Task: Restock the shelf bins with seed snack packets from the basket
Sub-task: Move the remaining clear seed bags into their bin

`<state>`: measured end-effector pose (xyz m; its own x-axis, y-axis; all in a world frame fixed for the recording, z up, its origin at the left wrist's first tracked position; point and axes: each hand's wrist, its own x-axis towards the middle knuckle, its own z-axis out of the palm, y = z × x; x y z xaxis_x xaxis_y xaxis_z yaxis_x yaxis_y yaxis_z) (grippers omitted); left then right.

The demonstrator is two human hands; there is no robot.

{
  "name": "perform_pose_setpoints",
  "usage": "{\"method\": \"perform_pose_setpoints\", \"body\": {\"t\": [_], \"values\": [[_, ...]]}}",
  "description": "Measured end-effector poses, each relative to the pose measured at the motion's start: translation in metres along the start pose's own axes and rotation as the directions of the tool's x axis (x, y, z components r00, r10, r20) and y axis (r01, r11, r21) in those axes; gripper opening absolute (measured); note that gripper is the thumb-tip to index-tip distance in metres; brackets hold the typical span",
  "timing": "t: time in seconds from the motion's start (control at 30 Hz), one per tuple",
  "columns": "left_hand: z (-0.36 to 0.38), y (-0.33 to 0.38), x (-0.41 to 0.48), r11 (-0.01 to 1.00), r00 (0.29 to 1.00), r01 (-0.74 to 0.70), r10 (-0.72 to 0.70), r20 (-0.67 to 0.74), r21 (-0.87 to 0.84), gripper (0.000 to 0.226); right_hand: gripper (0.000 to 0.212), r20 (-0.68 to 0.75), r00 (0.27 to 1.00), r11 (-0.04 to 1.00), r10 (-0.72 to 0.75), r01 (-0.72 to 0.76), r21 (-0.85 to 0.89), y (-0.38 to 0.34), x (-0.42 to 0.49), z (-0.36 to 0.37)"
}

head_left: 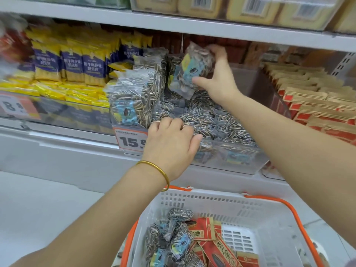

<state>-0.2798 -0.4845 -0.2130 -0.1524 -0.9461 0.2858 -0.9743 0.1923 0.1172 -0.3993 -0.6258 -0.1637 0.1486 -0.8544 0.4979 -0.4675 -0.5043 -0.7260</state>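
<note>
The right hand [217, 78] is raised at the back of the shelf and grasps a clear plastic packet of striped sunflower seeds [194, 68] with a blue label, thumb under its lower edge and fingers curled over its top. The packet is tilted and held above the seed pile in the clear plastic shelf bin [231, 155].

The left hand [171, 143], with a thin gold bangle [159, 171] on its wrist, lies knuckles-up on the heaped seed packets [221, 120] at the front of that bin. Its fingers are bent down onto them, and I cannot tell whether they grip one or only press. Just left of this hand, more seed packets stand upright in a row [134, 97], and an orange-edged price tag [131, 139] hangs on the bin's front, partly hidden by the hand.

Below the arms sits a white slotted plastic basket [212, 199] with orange handles [289, 207]. It holds loose seed packets [173, 239] on its left side, touching a pile of red paper packets [212, 245] beside them.

On the shelf, yellow-and-blue snack bags [71, 64] fill the bin to the left, and red-and-tan packets [316, 105] fill the one to the right. A white shelf board [173, 22] runs overhead.
</note>
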Motion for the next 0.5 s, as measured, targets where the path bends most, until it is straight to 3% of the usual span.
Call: {"method": "perform_pose_setpoints", "body": {"t": [0.1, 0.23, 0.5], "values": [[0.001, -0.001, 0.001, 1.0, 1.0, 0.002, -0.002, 0.001, -0.006, 0.081, 0.069, 0.157, 0.985, 0.98, -0.066, 0.093, -0.174, -0.003, 0.001, 0.019], [0.001, 0.0, 0.0, 1.0, 1.0, -0.001, 0.001, -0.012, -0.01, 0.081, 0.07, 0.259, 0.966, 0.918, 0.01, 0.094, -0.386, -0.001, 0.003, 0.029], [0.002, 0.002, 0.0, 1.0, 0.999, -0.002, 0.001, -0.042, -0.024, 0.071, 0.069, 0.258, 0.953, 0.938, 0.155, -0.06, -0.342, 0.002, 0.015, 0.028]]}}
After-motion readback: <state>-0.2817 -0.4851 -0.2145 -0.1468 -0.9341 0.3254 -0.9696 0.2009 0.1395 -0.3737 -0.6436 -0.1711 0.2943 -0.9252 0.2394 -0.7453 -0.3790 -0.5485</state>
